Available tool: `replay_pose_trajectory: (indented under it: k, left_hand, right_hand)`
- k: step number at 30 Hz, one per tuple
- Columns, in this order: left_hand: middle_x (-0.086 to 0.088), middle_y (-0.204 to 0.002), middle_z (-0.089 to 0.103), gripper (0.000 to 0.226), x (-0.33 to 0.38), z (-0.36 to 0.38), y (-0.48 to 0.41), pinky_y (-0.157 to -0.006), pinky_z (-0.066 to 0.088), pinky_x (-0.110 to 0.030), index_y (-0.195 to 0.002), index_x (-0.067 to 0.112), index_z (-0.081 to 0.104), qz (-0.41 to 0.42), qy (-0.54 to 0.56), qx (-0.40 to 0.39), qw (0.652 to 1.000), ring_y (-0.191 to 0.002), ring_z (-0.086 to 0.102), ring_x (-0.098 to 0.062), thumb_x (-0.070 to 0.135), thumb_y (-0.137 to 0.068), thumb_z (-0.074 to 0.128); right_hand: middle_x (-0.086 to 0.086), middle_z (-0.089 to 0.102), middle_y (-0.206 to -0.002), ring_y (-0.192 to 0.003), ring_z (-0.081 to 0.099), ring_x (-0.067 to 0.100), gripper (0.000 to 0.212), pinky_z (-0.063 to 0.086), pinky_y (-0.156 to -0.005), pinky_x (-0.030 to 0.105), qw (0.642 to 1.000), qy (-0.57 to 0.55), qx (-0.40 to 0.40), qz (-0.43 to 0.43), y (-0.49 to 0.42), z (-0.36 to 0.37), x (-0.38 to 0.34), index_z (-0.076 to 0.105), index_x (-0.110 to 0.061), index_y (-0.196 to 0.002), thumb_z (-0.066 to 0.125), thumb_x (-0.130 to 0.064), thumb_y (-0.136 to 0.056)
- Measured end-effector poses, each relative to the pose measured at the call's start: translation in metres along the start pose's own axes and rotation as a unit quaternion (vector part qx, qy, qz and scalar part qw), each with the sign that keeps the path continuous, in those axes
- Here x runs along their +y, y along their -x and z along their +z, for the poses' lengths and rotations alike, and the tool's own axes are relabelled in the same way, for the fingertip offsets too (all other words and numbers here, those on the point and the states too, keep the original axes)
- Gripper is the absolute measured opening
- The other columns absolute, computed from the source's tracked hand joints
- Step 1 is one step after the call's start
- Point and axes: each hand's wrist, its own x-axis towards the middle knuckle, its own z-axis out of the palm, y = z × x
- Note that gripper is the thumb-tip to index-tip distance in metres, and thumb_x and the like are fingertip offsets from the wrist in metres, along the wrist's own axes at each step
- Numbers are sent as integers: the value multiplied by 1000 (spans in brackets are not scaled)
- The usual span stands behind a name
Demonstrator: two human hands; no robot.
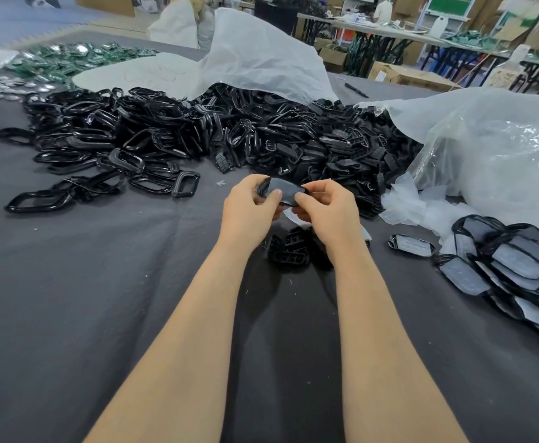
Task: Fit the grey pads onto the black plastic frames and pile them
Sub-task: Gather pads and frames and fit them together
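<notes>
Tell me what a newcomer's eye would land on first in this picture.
First, the huge heap of black plastic frames sprawling across the far side of the dark table. At centre, the left hand and right hand pinch a single frame with a greyish face between them. At the right edge lies a pile of finished frames faced with grey pads.

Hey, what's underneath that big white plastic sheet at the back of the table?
A heap of black frames spills out from under the white sheet at its front edge. Whatever lies further beneath is covered.
</notes>
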Motion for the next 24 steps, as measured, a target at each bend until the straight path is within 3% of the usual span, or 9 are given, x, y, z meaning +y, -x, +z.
replay_pose_trajectory:
  k: [2, 6, 9, 12, 15, 21, 24]
  left_hand:
    - [-5, -92, 71, 22, 1, 0, 1, -82, 58, -33, -117, 14, 59, -11, -7, -3, 1000, -77, 70, -13, 14, -95, 59]
    - [-5, -92, 71, 15, 4, 0, 3, -88, 56, -40, -97, 24, 57, -7, 0, -7, 1000, -83, 70, -18, 10, -94, 59]
    - [-5, -93, 71, 17, 4, 0, 3, -89, 56, -42, -93, 26, 56, -10, 5, -6, 1000, -85, 70, -20, 9, -93, 60]
    - [-4, -88, 71, 16, 2, 1, 2, -86, 57, -40, -90, 27, 56, -17, 6, -10, 1000, -82, 70, -17, 11, -91, 61]
    - [0, -79, 71, 12, 1, 0, 3, -75, 59, -30, -88, 26, 57, -18, 27, -15, 999, -70, 70, -10, 16, -91, 63]
    - [-2, -79, 73, 14, 1, -1, 2, -69, 58, -24, -88, 23, 59, -17, 36, -23, 999, -68, 71, -6, 10, -95, 58]
    - [0, -77, 70, 18, 2, 0, 3, -62, 55, -17, -85, 23, 58, -21, 71, 9, 997, -65, 70, -3, 8, -95, 58]
  right_hand:
    - [2, 66, -75, -54, 63, 1, 14, 56, -65, 21, 1000, -7, -2, 6, 0, 1, 0, 57, -15, -86, 60, -2, -90]
    - [3, 66, -79, -59, 64, 3, 14, 57, -68, 22, 1000, 0, 5, 6, 0, 4, 0, 56, -17, -86, 57, -5, -92]
    - [7, 67, -86, -73, 68, 14, 18, 57, -74, 27, 999, 32, 20, -3, 1, 9, 0, 53, -22, -84, 56, -7, -93]
    - [4, 64, -87, -83, 68, 23, 9, 55, -82, 36, 997, 77, 29, -15, 1, 12, 0, 52, -16, -91, 53, -8, -94]
    - [-1, 60, -84, -89, 66, 27, 9, 54, -86, 40, 995, 94, 19, -32, 1, 10, -1, 51, -16, -93, 52, -7, -94]
    - [4, 65, -91, -90, 66, 25, 12, 53, -82, 31, 996, 74, 31, -44, 3, 9, -3, 55, -20, -96, 55, -8, -93]
    - [2, 65, -91, -86, 64, 17, 9, 47, -72, 13, 992, 63, 91, -53, 5, 13, -4, 56, -18, -98, 56, -11, -93]
